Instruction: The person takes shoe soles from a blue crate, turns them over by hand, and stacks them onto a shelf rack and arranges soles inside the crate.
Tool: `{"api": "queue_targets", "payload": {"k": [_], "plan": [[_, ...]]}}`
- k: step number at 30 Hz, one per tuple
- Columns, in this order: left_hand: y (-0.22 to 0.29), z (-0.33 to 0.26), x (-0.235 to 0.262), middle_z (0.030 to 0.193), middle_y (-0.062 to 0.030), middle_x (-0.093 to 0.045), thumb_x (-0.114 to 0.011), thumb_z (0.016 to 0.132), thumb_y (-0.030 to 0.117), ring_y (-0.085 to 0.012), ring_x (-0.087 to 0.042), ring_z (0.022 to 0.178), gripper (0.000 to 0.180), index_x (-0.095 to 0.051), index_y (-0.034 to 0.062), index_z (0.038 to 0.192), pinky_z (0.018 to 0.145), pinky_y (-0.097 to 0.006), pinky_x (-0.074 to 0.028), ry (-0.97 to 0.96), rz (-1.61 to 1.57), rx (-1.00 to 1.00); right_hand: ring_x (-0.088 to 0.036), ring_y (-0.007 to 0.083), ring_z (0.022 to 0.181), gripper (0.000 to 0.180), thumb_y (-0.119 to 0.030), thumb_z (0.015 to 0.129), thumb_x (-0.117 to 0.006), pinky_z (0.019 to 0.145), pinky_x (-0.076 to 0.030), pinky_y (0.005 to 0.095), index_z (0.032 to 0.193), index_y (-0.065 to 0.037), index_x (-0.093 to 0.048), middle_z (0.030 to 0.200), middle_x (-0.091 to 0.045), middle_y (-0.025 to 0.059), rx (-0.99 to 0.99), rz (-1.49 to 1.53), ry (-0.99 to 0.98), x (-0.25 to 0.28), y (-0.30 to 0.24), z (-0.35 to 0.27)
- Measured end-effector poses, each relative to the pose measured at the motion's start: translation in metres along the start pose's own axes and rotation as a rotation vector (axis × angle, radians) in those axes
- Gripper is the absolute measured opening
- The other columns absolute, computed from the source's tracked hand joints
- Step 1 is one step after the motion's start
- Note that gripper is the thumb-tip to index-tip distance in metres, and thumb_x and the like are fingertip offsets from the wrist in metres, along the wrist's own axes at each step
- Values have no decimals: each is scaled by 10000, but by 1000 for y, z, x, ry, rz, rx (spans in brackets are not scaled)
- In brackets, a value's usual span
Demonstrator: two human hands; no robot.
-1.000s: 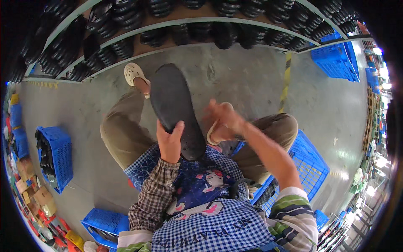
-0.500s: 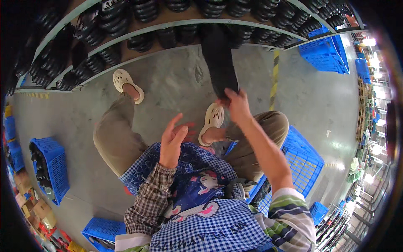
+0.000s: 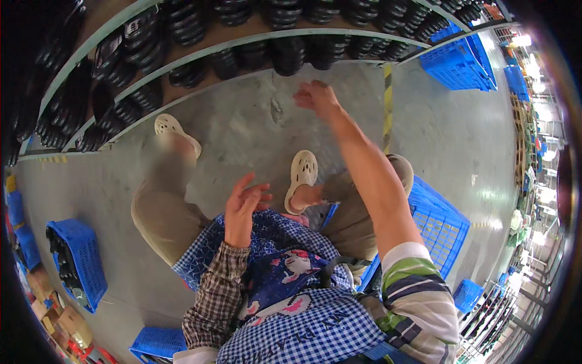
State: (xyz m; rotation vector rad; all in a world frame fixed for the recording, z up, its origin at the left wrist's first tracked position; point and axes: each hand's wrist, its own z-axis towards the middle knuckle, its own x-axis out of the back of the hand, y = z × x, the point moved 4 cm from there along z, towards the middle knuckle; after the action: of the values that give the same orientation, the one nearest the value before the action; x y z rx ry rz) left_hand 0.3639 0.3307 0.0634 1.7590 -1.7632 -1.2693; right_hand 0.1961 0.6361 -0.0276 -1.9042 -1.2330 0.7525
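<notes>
My right hand (image 3: 316, 98) is stretched forward over the floor, just short of the shelf rack's front edge. Its fingers are apart and nothing is in them. Closest to it are stacks of black shoe soles (image 3: 287, 56) on the lower shelf, their rounded ends jutting over the edge. In front of my apron, my left hand (image 3: 244, 209) hovers open and empty, fingers loosely spread.
The metal shelf rack (image 3: 260, 35) curves across the top, loaded with black soles. A blue crate (image 3: 441, 227) stands beside my right leg. Another blue crate (image 3: 82, 261), holding black items, sits at left; one more (image 3: 458, 64) is at far right. Yellow-black tape (image 3: 388, 109) marks the floor.
My right hand has let go of a long black sole and moved forward toward the shelf. The sole's dark length no longer hangs out over the floor. My left hand stays open, slightly lower.
</notes>
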Motion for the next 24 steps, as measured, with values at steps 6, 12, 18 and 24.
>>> {"api": "queue_targets", "payload": {"k": [6,12,18,24], "plan": [[-8,-5,6,1157,-136,-640,-528,981,216,-191,-646,951,432,-452,31,1363,811,-309,-515,-22,78,-15,-693,251,881,374,-313,959,-576,764,-562,355,1117,22,-622,985,-686,155,349,82,81,105,-63,-158],[-20,1,-14,1171,-156,-624,-498,987,197,-232,-630,1019,404,-456,10,1343,843,-324,-511,-133,250,-3,-695,212,798,451,-396,983,-515,739,-556,321,1095,24,-635,942,-696,142,375,-140,758,326,-42,-383],[-46,9,-31,1174,-162,-619,-519,980,178,-231,-647,958,386,-481,-2,1320,818,-343,-521,-272,339,-34,-597,179,566,354,-414,917,-594,475,-476,331,857,-66,-614,721,-646,89,-353,-95,1286,458,273,-644],[-8,-16,-72,1162,-162,-633,-498,987,96,-218,-639,1001,298,-543,-36,1250,867,-344,-513,-206,731,-535,-504,235,616,397,-361,823,-704,555,-437,414,1049,-49,-613,815,-558,95,-678,482,1456,338,513,-696]]}}
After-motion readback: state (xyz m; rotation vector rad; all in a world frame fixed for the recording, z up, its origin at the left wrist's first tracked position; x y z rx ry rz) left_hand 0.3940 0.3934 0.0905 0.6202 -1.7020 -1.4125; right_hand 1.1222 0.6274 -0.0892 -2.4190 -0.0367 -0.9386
